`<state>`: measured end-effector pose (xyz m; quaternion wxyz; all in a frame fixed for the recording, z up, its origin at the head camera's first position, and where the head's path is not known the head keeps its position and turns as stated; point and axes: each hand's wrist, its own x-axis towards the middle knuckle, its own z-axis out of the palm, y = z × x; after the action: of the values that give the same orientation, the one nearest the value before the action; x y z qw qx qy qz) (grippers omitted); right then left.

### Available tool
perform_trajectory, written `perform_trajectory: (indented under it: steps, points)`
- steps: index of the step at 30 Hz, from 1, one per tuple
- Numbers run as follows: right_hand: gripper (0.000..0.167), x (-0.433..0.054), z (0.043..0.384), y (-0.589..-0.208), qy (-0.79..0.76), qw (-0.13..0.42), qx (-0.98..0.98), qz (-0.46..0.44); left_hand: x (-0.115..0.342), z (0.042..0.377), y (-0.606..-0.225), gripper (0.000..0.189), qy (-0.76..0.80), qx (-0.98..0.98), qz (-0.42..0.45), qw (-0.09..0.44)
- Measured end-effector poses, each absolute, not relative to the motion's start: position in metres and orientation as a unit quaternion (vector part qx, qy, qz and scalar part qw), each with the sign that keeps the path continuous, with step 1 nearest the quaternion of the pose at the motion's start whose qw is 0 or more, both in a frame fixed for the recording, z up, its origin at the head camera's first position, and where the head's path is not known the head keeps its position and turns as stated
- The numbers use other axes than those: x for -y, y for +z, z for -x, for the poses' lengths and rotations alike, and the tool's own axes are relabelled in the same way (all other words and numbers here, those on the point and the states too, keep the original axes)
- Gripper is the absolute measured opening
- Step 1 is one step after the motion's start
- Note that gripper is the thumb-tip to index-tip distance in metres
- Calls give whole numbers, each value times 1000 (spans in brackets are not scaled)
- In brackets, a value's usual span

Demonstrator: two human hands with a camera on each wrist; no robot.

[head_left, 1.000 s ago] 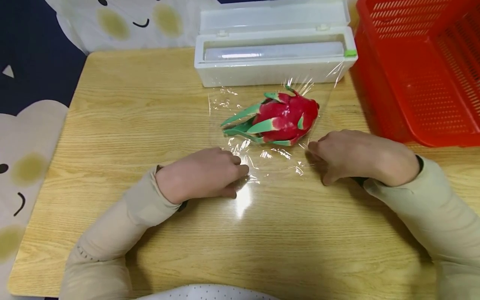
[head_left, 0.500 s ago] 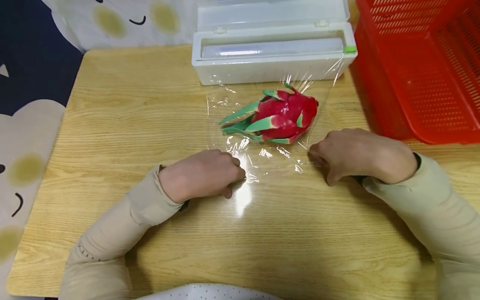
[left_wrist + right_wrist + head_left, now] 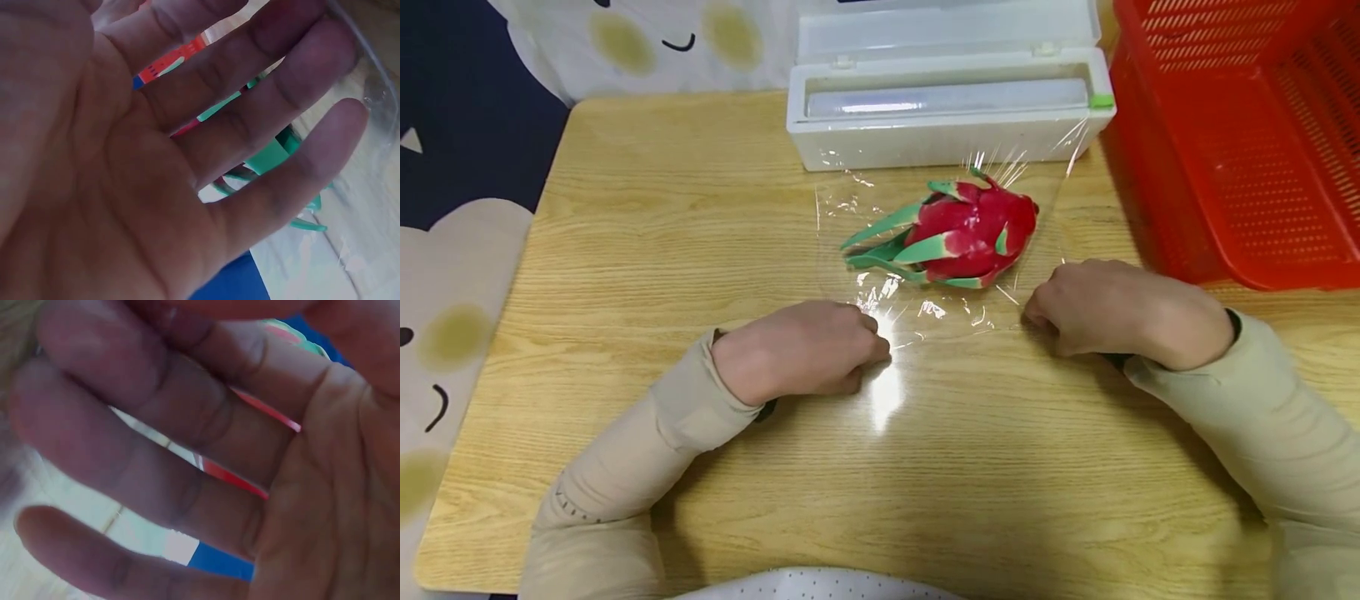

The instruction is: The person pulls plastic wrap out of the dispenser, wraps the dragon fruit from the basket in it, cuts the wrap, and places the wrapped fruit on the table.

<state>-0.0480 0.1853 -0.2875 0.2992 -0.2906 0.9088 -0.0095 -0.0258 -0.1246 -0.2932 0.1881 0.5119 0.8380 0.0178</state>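
A red dragon fruit [image 3: 973,233] with green-tipped scales lies on the table under a sheet of clear plastic wrap [image 3: 925,312]. The sheet runs down from a roll in a white dispenser box. At its near left corner, my left hand [image 3: 808,348] pinches the wrap between thumb and fingers. My right hand [image 3: 1120,312] pinches the near right corner, just below the fruit's round end. Both wrist views show the other fingers loosely bent, with the pinching fingertips mostly hidden. Green scales [image 3: 269,156] show through the gaps between the left fingers.
Behind the fruit stands the open dispenser box [image 3: 940,146], holding the wrap roll [image 3: 947,98] and bearing a green slider [image 3: 1101,102] at its right end. A red plastic basket [image 3: 1195,200] occupies the back right. Wood tabletop [image 3: 647,208] extends left and in front.
The wrap's near edge has shifted slightly away from me, and its creases have changed. My right thumb has tucked in towards the fingers. The fruit stays put.
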Motion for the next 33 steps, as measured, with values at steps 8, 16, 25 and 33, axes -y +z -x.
perform_trajectory:
  steps: [8,16,25,33]
  points:
    - [27,-189,50,-281,0,284,-913,294,127,26,-290,10,14,-842,-514,165]
    - [29,-198,47,-271,13,228,-922,312,127,25,-284,15,9,-855,-493,158]
    - [31,-206,40,-258,10,195,-935,297,131,26,-278,23,49,-864,-479,148]
    - [33,-207,38,-252,1,180,-939,294,133,27,-280,17,72,-860,-492,117]
